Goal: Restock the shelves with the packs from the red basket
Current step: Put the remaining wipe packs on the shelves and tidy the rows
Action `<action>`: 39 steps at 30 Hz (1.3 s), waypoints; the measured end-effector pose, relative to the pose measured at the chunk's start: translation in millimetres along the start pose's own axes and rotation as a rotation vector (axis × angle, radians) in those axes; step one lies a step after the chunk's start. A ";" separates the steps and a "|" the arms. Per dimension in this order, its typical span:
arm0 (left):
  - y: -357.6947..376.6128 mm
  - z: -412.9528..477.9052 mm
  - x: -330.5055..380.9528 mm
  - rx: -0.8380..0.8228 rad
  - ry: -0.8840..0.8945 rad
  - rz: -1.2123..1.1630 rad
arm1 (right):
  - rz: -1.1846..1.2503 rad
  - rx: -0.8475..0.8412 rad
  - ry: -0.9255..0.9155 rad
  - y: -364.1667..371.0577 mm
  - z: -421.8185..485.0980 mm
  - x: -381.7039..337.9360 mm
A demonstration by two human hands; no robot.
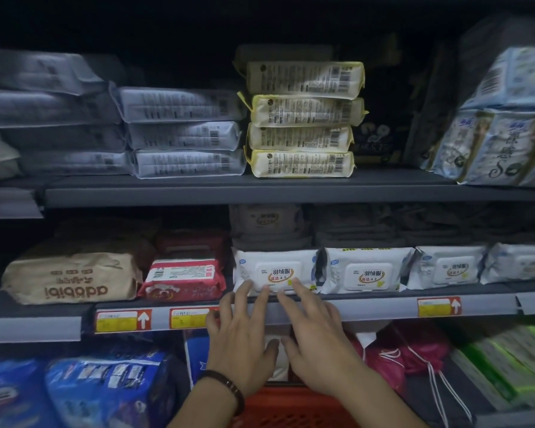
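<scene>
A white wipes pack with a flip lid lies at the front of the middle shelf. My left hand and my right hand are side by side with fingers spread, fingertips touching the pack's front edge. Neither hand holds anything. More white packs of the same kind sit in a row to its right. The red basket shows at the bottom of the view, below my wrists; its contents are mostly hidden by my hands.
A brown paper pack and a red pack lie left of the white one. The upper shelf holds grey stacks and yellow-edged packs. Blue bags, dark red bags and green packs fill the lower shelf.
</scene>
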State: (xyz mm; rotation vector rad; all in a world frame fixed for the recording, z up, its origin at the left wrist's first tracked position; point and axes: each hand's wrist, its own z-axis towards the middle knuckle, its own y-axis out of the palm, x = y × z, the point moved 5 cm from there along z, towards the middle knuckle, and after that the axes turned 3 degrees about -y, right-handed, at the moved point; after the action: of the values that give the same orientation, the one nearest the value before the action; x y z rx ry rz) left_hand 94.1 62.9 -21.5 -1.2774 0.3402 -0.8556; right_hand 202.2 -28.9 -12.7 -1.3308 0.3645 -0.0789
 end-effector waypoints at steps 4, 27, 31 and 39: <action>-21.7 -15.6 -24.3 0.100 -0.078 -0.134 | 0.139 0.094 0.014 -17.9 -18.9 -22.5; -51.0 -12.0 -155.9 0.153 -0.568 -1.022 | 0.988 0.109 0.405 41.1 79.5 -123.9; -49.8 -13.2 -155.6 0.155 -0.532 -1.068 | 1.060 0.131 0.406 41.0 85.1 -125.6; -72.6 -14.5 -154.9 0.268 -0.428 -1.297 | 1.117 0.323 0.387 16.0 80.3 -124.0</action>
State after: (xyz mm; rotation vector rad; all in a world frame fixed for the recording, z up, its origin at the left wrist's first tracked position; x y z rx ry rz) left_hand -43.8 161.1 6.7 -1.3113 -1.0374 -1.5657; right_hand 107.4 82.5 13.9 -0.6442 1.3160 0.5262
